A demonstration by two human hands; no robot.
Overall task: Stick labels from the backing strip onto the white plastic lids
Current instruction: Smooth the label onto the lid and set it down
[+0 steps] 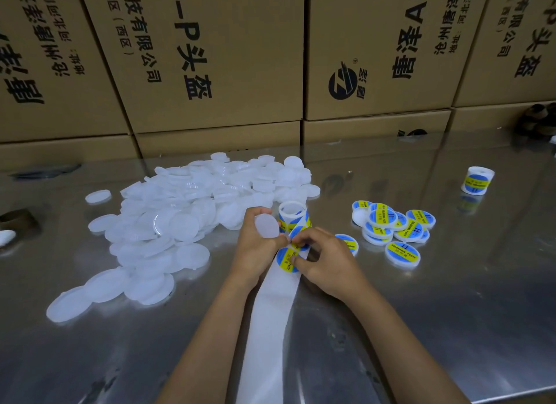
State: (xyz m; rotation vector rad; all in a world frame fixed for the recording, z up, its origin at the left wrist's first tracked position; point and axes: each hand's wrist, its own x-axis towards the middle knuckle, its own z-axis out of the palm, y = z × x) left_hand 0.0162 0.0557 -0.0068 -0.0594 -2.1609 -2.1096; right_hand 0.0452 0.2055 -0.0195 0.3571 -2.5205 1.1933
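Observation:
My left hand (255,247) grips a bare white plastic lid (267,225) between thumb and fingers, tilted up. My right hand (323,260) pinches a blue-and-yellow round label (298,233) at the top of the white backing strip (272,319), just beside the left thumb. Another label (286,259) still sits on the strip below it. The label roll (291,215) stands upright right behind both hands. A large heap of unlabelled white lids (186,214) spreads to the left. Several labelled lids (394,227) lie in a pile to the right.
The work surface is a shiny steel table (451,298). A second label roll (478,181) stands at the far right. Stacked cardboard boxes (216,57) form a wall along the table's back edge. One labelled lid (349,242) lies partly hidden behind my right hand.

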